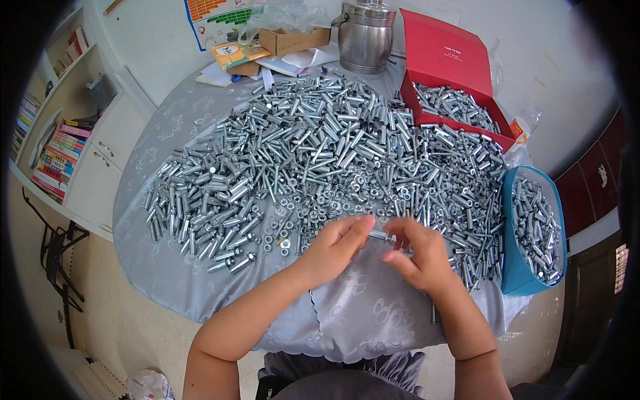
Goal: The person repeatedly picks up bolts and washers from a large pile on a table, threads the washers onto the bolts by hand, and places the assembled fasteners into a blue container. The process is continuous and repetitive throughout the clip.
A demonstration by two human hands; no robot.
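Observation:
Above the near part of the table, my left hand [337, 248] is closed on a small metal expansion bolt [379, 235], whose end sticks out to the right past its thumb and fingers. My right hand [421, 252] is curved around that protruding end, with thumb and fingertips apart and slightly blurred. Just beyond both hands lie loose nuts and washers [285, 244]. A wide heap of metal sleeves [313, 127] covers the back and middle. To the left, bolts with sleeves on them [220, 233] lie together; thin bolts [467, 247] are heaped on the right.
A blue bin [533, 285] full of bolts stands at the right edge. Behind it is an open red box [497, 135] holding more metal parts. A steel pot [365, 40], a cardboard box [293, 41] and papers sit at the back. A grey cloth [160, 147] covers the table.

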